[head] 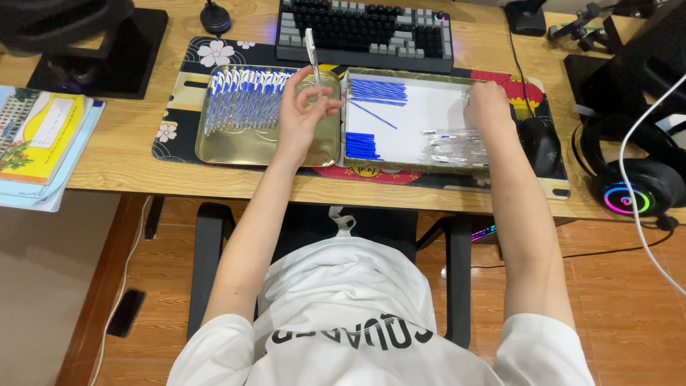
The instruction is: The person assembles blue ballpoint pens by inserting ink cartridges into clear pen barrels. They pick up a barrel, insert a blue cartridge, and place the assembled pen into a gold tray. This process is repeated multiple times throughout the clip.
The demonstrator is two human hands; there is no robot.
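1. Wooden desk [128, 154], seen from above, carrying a dark patterned desk mat [187, 78] with a keyboard [364, 32] at its far edge; books [39, 143] lie at the left, a headset [636, 186] at the right
2. Gold metal tray [236, 150] on the left half of the mat, holding a row of assembled blue-and-white pens [243, 100] along its far side
3. White-lined tray [429, 107] just beside it on the right, holding blue refills [375, 93] in two groups and a heap of clear pen barrels [454, 146] near its front right corner
4. Left hand [304, 114] raised over the gold tray, fingers pinched around one pen [312, 53] held nearly upright
5. Right hand [489, 107] lowered onto the white-lined tray near the clear barrels; fingers curled downward, apparently touching one, though the grasp itself is hidden
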